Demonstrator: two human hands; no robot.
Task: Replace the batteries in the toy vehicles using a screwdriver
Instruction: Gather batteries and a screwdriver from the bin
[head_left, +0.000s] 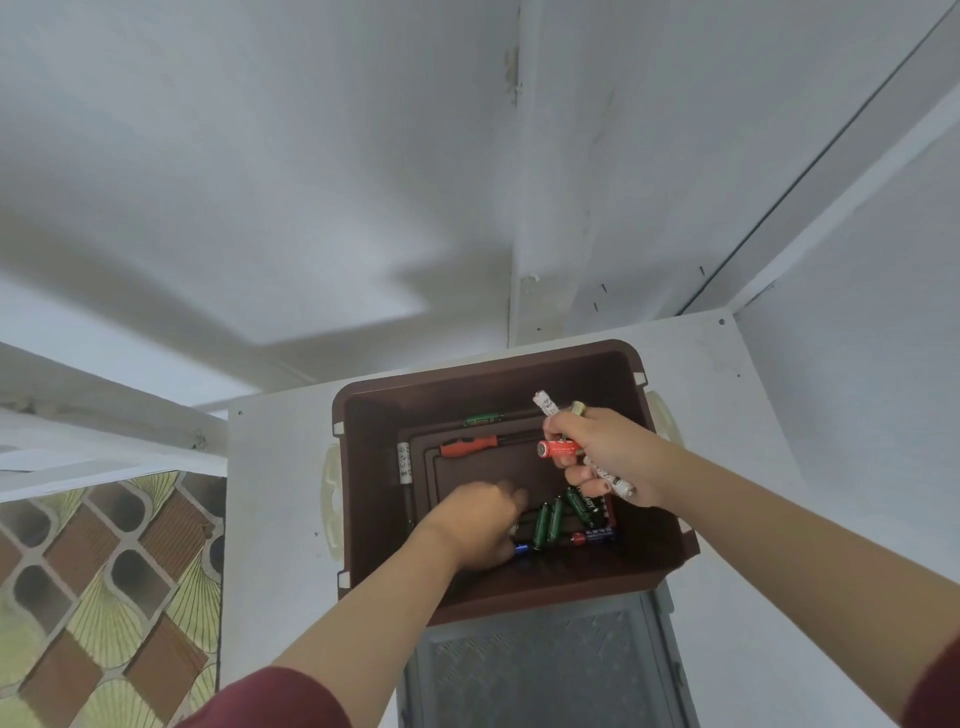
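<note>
A dark brown plastic bin (363, 467) stands on a white table. In it lie a red-handled screwdriver (467, 447), a green-handled tool (483, 419), a white battery (404, 462) and several green, red and blue batteries (566, 519) near the front. My right hand (608, 457) hovers over the bin's right side, shut on a bunch of batteries, red (558, 448) and white (543, 402). My left hand (478, 522) reaches down into the bin among the loose batteries; its fingers are curled and blurred, so what they hold is unclear. No toy vehicle is visible.
The white table (275, 493) sits against a white wall. A grey latticed panel (540, 670) lies in front of the bin. A patterned green and brown floor (104, 597) shows at the left.
</note>
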